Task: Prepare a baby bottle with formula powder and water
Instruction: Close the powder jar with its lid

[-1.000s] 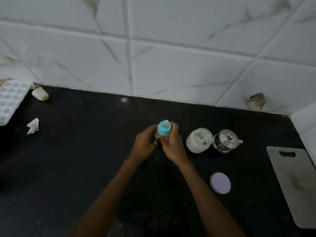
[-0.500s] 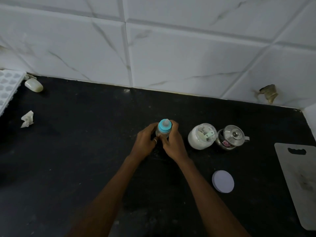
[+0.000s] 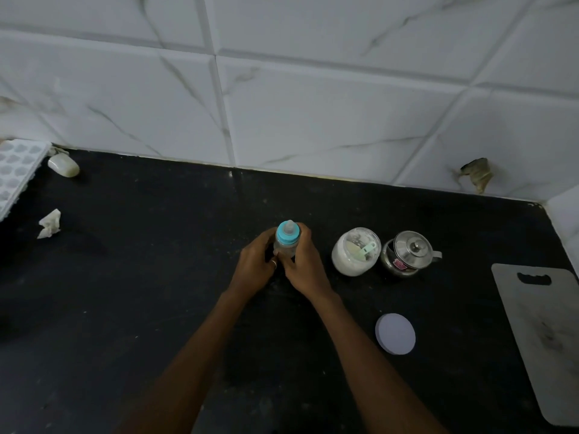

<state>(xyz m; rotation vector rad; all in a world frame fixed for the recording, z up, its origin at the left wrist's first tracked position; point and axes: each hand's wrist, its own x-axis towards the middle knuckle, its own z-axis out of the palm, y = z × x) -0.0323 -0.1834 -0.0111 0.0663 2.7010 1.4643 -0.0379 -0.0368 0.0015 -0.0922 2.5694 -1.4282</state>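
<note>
Baby bottle [image 3: 285, 245] stands upright on the dark surface [image 3: 156, 292], just left of the open powder jar [image 3: 355, 255]. Left hand [image 3: 255, 266] and right hand [image 3: 305, 267] flank it, and the fingers [image 3: 303, 234] of both are curled round the clear body below the teal collar [image 3: 286, 235]. Judgement: light, rigid, smooth-walled plastic, likely slippery if wet. Tall and narrow, so it tips easily. Best hold: body in one hand, collar in the other for turning. Fill level cannot be determined.
</note>
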